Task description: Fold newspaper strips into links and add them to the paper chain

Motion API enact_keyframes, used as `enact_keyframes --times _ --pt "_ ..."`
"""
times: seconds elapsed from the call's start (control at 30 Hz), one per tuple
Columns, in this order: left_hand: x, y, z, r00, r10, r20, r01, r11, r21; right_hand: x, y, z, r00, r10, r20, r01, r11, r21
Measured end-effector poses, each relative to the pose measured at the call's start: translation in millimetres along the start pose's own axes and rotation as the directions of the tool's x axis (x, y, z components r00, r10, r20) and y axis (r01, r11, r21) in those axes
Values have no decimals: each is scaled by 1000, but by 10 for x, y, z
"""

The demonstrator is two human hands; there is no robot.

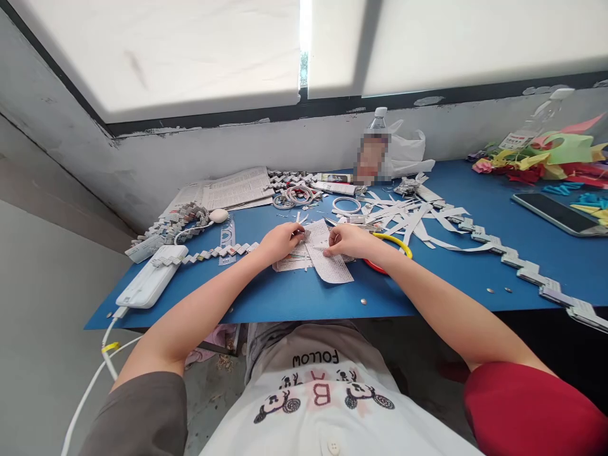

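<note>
Two hands (313, 242) pinch newspaper strip (327, 256); bottle (375, 149) contents blurred.

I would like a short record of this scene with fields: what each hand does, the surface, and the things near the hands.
left hand: left hand presses on the newspaper strip, fingers bent
right hand: right hand pinches the same strip
surface: blue table
beside right hand: yellow and red scissors, partly hidden by the wrist
left of the hands: folded paper chain, white power bank
behind: cut paper strips, water bottle
far right: phone
</note>
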State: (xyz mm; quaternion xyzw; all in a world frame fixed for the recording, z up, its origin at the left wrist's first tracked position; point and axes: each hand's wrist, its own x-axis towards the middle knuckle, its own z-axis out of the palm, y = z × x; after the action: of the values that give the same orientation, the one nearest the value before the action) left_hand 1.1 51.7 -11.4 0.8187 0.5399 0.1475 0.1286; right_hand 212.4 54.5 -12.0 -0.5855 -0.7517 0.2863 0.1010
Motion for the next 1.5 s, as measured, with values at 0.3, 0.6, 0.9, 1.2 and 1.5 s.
enact_keyframes --times 0.3,0.6,0.9,1.2,1.5 --pt "38 -71 20 998 67 -19 -68 994 -87 -2 -11 -24 995 -65 74 60 995 75" --pt "55 -109 -13 997 74 -24 -75 997 -33 -17 17 -67 994 -72 83 62 992 111" --pt "-21 -70 -174 978 -201 -49 205 919 335 -3 76 -150 996 -79 -53 89 965 247" --pt "-92 56 -252 973 149 -178 -188 955 -230 -49 12 -112 943 -333 -20 333 934 126" --pt "-12 -51 -93 979 156 134 -158 987 6 91 60 19 904 -428 0 427 902 65"
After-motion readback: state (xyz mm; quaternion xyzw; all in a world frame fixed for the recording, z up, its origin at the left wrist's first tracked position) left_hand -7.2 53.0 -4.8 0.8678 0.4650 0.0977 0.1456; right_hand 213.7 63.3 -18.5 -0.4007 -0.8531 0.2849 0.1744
